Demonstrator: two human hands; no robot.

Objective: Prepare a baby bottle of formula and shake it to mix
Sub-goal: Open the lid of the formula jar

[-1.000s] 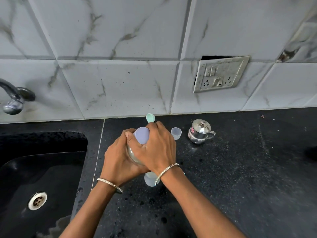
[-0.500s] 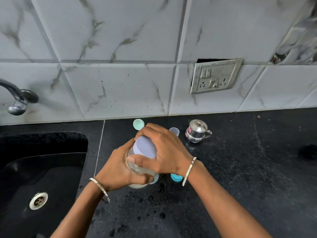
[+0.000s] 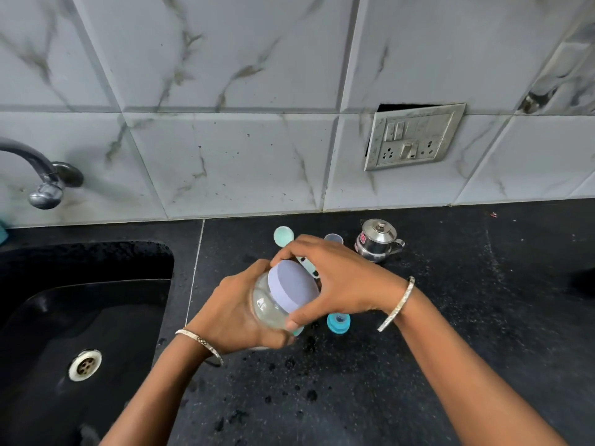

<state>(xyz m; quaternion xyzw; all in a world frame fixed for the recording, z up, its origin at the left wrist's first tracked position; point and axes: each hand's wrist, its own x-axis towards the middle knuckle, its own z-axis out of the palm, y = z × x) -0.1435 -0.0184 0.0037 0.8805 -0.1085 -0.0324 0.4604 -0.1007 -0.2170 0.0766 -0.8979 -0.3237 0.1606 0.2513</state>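
My left hand (image 3: pixel 231 313) grips a clear round jar (image 3: pixel 269 305) from the left, tilted toward me above the black counter (image 3: pixel 450 317). Fingers and thumb of my right hand (image 3: pixel 341 281) curl round the jar's lavender lid (image 3: pixel 293 284). A teal spoon (image 3: pixel 283 236) lies behind the hands, its handle partly hidden. A blue bottle ring with its nipple (image 3: pixel 338 323) stands on the counter under my right wrist. A small clear cup (image 3: pixel 334 238) peeks out behind my right hand. The baby bottle itself is mostly hidden by my hands.
A small steel pot with a lid (image 3: pixel 376 241) stands at the back right of the hands. A black sink (image 3: pixel 80 317) with a drain and a tap (image 3: pixel 42 178) lies to the left. A switch plate (image 3: pixel 412 136) hangs on the tiled wall. Water drops speckle the counter.
My right hand has turned on the lavender lid, its wrist swinging out to the right. The jar now tilts more toward me, and the blue ring has come into view.
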